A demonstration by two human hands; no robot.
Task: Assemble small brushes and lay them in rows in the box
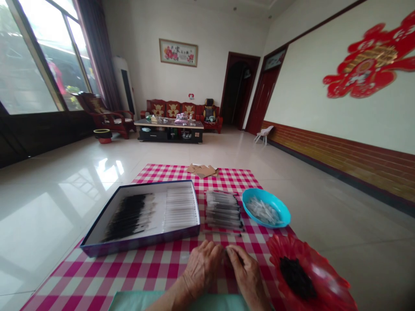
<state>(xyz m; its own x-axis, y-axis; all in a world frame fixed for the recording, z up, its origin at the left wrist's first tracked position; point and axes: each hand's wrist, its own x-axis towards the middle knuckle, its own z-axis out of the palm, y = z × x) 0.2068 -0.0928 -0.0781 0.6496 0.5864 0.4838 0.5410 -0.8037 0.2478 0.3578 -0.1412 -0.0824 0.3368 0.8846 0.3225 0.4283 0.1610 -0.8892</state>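
Pen-like tubes point(223, 209), clear with dark tips, lie stacked in a row on the checked cloth point(129, 273) of the desk, just beyond the hands, between box and blue bowl. Left hand point(202, 263) and right hand point(247, 268) meet at the near side. Fingers of both curl inward; something small and dark shows at the right thumb (blurred, mostly covered), so cannot tell whether either hand grips it.

Containers: shallow dark-blue box point(142, 242), white inside, at left; holds slim black sticks point(125, 218) on its left side and a row of whitish tubes point(180, 209) on its right. Blue bowl point(277, 203), right of the stack: short translucent pieces, heaped. Red petal-edged bowl point(327, 272), near right: clump of small black pieces point(295, 276). Cardboard scraps point(202, 171) at the far edge.
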